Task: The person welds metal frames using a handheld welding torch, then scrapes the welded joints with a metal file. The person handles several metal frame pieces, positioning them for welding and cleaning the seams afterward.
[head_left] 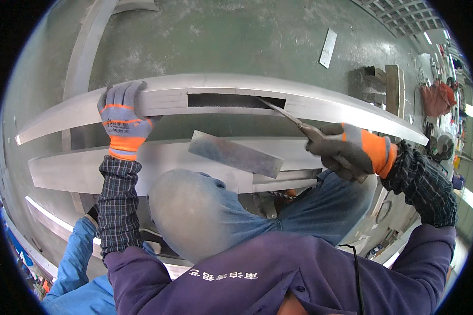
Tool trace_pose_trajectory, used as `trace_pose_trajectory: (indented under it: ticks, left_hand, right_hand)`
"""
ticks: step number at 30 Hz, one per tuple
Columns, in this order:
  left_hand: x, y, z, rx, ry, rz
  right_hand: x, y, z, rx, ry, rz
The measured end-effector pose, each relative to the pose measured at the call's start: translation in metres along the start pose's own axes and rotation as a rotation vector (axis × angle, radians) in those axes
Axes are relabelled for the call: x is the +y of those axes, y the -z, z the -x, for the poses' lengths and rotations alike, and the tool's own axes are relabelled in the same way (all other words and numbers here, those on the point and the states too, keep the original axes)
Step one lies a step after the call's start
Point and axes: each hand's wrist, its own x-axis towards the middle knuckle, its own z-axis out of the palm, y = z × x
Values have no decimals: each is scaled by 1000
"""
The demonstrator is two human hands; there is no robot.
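A long silver metal beam (341, 101) lies crosswise before me, with a rectangular slot (220, 100) cut in its near face. My left hand (123, 113), in a grey and orange glove, grips the beam left of the slot, fingers over its upper edge. In my gloved right hand (347, 149) is a slim, tapered metal file (286, 112), held in a closed grip. Its tip reaches the slot's right end; whether it touches the edge I cannot tell. Nearer to me, a flat metal plate (236, 154) rests on a second beam (100, 169).
Another beam (84, 58) runs away at the far left. A loose metal strip (328, 48) lies on the green floor, near metal blocks (394, 89). Tools and a red cloth (438, 98) line the right side. At lower left is another person's blue sleeve (76, 257).
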Motion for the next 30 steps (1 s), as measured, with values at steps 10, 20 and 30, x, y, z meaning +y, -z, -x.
trace_pose_trajectory:
  ticks: [10, 20, 30]
  left_hand:
    - [2, 2, -6, 46, -38, 38]
    - [1, 4, -3, 15, -12, 13]
    - [-1, 10, 4, 3, 5, -7]
  right_hand:
    - [-12, 11, 36, 86, 151, 106]
    - [-2, 10, 65, 192, 181, 179]
    - [-8, 5, 80, 222, 141, 203]
